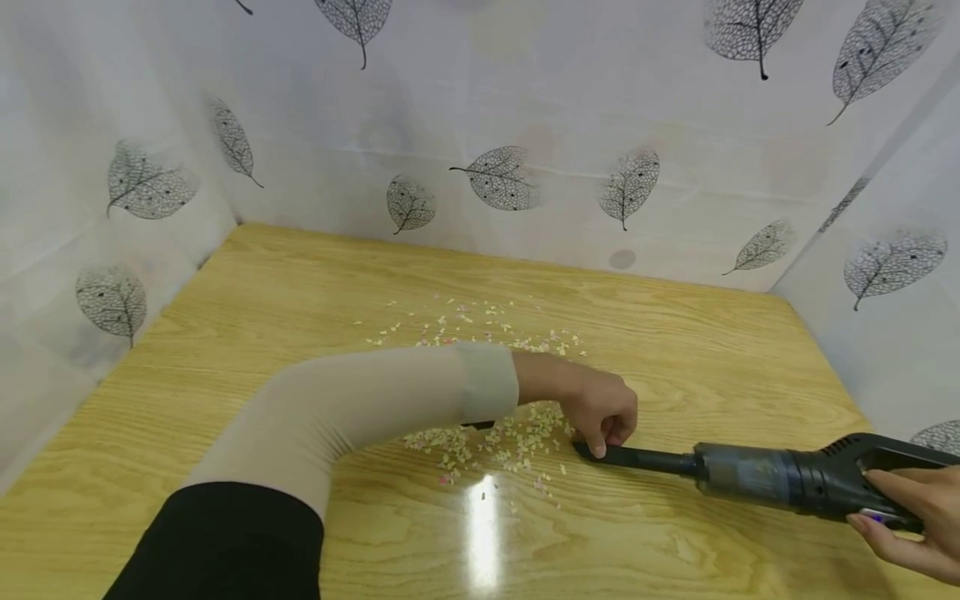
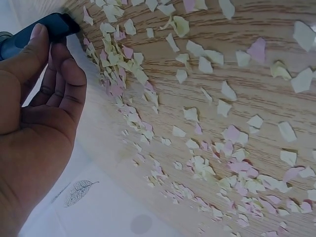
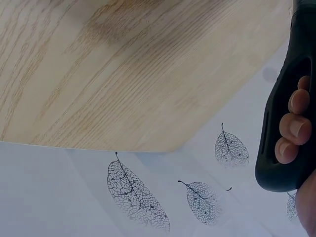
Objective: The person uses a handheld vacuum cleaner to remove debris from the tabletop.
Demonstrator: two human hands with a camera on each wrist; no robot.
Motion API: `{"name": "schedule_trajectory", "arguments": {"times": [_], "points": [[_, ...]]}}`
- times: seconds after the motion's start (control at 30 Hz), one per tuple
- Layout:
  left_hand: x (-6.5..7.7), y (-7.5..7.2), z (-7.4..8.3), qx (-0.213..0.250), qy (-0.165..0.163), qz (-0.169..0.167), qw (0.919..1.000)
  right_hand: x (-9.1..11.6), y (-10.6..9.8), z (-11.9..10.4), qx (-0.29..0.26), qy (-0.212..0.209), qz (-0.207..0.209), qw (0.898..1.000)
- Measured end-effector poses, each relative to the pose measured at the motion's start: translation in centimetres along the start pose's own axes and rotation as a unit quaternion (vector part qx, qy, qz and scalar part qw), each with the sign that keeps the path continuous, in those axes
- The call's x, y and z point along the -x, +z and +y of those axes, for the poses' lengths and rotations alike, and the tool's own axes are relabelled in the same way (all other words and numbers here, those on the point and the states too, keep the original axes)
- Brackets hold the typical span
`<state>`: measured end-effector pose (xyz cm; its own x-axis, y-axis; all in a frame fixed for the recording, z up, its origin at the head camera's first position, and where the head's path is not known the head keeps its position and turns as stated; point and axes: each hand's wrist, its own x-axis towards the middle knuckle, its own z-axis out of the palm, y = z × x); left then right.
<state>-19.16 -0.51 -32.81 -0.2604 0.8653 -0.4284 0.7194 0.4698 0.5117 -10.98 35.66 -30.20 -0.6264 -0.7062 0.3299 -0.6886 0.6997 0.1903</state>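
A black handheld vacuum cleaner [image 1: 813,483] with a see-through dust cup lies across the right half of the head view. My right hand [image 1: 918,521] grips its handle [image 3: 270,128], fingers curled through the loop in the right wrist view. At the other end, my left hand [image 1: 603,407] pinches the narrow nozzle [image 2: 60,25] near its slanted tip, between thumb and fingers. Small torn paper scraps [image 1: 528,433], pale yellow and pink, are scattered left of the nozzle tip. Part of them is hidden under my left forearm in the head view.
The scraps lie on a wood-grain table [image 1: 675,542]. White curtains [image 1: 555,108] printed with leaf skeletons enclose its back and sides. Beneath my left sleeve [image 1: 405,392] a small dark piece shows, too covered to identify.
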Motion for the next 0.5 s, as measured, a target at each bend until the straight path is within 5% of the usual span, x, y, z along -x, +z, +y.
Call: {"name": "schedule_trajectory", "arguments": {"times": [0.5], "points": [[0.74, 0.41, -0.15, 0.007, 0.003, 0.004, 1.0, -0.08, 0.23, 0.31, 0.035, 0.007, -0.032, 0.999]]}}
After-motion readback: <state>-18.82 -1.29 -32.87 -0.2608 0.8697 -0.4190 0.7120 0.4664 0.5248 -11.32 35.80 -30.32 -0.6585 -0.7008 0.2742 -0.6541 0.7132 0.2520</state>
